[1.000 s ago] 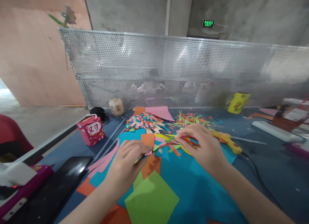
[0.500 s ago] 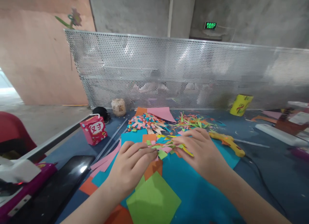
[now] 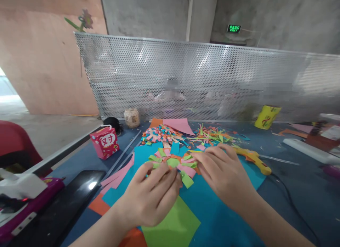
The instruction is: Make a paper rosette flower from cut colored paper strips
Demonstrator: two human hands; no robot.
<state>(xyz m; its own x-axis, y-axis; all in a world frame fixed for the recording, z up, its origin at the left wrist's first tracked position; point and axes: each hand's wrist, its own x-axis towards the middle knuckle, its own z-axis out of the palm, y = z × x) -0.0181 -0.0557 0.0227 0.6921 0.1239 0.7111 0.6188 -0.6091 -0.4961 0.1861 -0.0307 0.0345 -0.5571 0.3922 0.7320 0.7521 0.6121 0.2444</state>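
Note:
A paper flower (image 3: 174, 163) with a round green centre and a fringe of pink and green strips faces up above the blue paper. My left hand (image 3: 155, 194) is closed on its near left side, and the fingers hide that part of the rim. At the right edge, my right hand (image 3: 220, 170) pinches the strips between thumb and fingers. Beneath my hands lie a large blue sheet (image 3: 212, 211) and a green paper square (image 3: 172, 222). A yellow glue gun (image 3: 253, 158) lies just beyond my right hand.
Behind the flower are a heap of multicoloured fringed paper (image 3: 162, 134) and loose paper strips (image 3: 212, 133). At the left stand a pink box (image 3: 105, 142) and a jar (image 3: 132, 118), with a black phone (image 3: 77, 194) lying nearer. A perforated metal screen (image 3: 159, 69) closes off the back.
The paper flower has turned from edge-on to face up, showing its green centre. My left hand has shifted right and nearer to me around its rim; the right hand stays at the right edge.

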